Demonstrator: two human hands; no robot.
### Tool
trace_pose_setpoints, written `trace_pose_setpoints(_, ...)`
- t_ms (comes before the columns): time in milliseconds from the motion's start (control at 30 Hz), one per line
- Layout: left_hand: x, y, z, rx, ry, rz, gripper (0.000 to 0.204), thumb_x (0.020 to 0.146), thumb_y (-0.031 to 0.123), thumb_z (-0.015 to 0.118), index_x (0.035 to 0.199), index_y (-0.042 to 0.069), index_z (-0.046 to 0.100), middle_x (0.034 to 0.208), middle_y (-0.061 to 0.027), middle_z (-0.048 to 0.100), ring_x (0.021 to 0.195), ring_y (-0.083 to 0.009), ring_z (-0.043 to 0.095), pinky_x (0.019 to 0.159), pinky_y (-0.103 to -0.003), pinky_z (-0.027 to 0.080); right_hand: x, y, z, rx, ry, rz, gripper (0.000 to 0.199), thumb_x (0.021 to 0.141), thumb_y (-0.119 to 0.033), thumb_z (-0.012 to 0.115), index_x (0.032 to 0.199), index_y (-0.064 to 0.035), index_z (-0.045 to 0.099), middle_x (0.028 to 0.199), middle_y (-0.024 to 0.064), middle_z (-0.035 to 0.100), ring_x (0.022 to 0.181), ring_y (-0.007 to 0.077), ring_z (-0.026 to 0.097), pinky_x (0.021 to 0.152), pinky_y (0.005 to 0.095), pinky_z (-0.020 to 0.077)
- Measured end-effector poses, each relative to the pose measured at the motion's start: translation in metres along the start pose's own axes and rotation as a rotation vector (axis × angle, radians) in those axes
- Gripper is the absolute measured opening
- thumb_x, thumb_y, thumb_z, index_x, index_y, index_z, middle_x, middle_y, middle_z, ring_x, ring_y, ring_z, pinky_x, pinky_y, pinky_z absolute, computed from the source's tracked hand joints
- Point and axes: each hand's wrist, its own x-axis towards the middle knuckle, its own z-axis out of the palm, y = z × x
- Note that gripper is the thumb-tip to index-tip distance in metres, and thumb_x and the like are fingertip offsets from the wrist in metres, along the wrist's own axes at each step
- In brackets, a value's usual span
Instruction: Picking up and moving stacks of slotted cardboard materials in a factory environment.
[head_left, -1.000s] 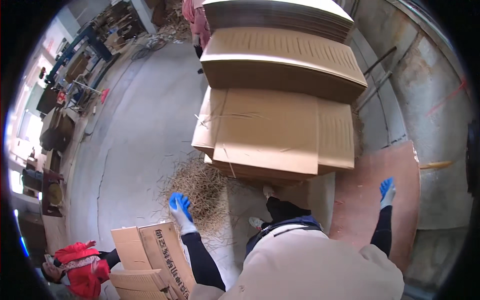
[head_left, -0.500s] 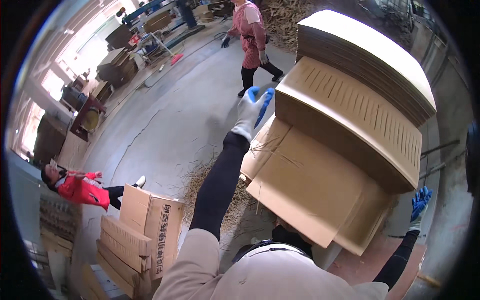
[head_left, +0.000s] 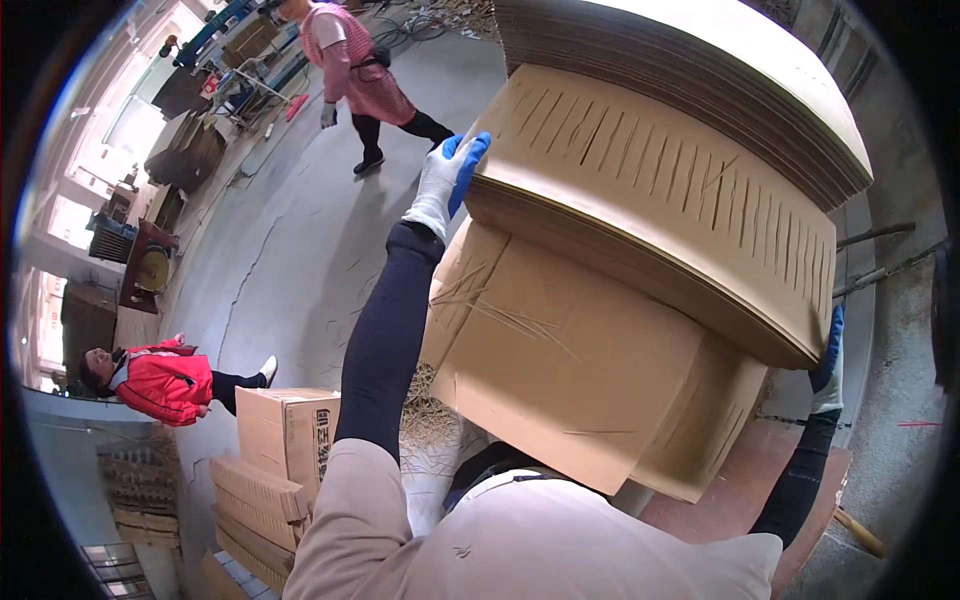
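Shoulders in a beige top are filling the bottom of the view, and both arms in dark sleeves are stretching out to a big stack of flat cardboard sheets [head_left: 640, 250], which is sitting tilted just in front of the person on more folded cardboard [head_left: 560, 380]. The left hand [head_left: 445, 180], in a white and blue glove, is pressing flat against the stack's left edge with its fingers wrapping onto it. The right hand [head_left: 828, 360] is reaching to the stack's lower right corner; whether its fingers are closing there, I cannot tell. Straw [head_left: 430, 420] is lying on the concrete floor [head_left: 290, 250] below. Cardboard boxes [head_left: 285, 430] are standing to the left. Further off, one person in red [head_left: 160, 380] is sitting low and another in a pink apron [head_left: 355, 70] is walking.
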Motion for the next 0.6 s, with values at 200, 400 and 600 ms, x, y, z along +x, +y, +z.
trace_pose_setpoints(200, -0.003, 0.004, 0.006, -0.049, -0.032, 0.006, 0.049, 0.090, 0.031, 0.071, 0.121, -0.007, 0.062, 0.107, -0.0058, 0.067, 0.097, -0.0109, 0.058, 0.087, -0.025, 0.045, -0.010, -0.015, -0.005, -0.415, -0.015, -0.190, 0.077, 0.094, -0.011, 0.056, 0.156, -0.0031, 0.011, 0.162, 0.0137, 0.016, 0.148, 0.0265, 0.019, 0.121, 0.0401, 0.0184)
trace_pose_setpoints(400, 0.007, -0.002, -0.005, -0.177, -0.058, 0.012, 0.043, 0.091, 0.031, 0.070, 0.113, -0.005, 0.065, 0.101, -0.0038, 0.067, 0.090, -0.0101, 0.058, 0.081, -0.024, 0.045, 0.001, -0.028, -0.006, -1.000, -0.166, -0.570, 0.092, 0.087, 0.001, 0.067, 0.156, -0.0031, 0.007, 0.163, 0.0139, 0.011, 0.149, 0.0283, 0.018, 0.121, 0.0419, 0.0193)
trace_pose_setpoints(600, 0.004, 0.011, -0.005, -0.117, -0.064, 0.060, 0.045, 0.091, 0.036, 0.070, 0.108, -0.005, 0.068, 0.094, -0.0029, 0.067, 0.084, -0.0096, 0.056, 0.078, -0.024, 0.045, -0.002, -0.027, -0.017, -0.831, -0.167, -0.480, 0.066, 0.102, -0.012, 0.045, 0.156, -0.0042, 0.010, 0.164, 0.0096, 0.012, 0.149, 0.0231, 0.017, 0.122, 0.0401, 0.0150)
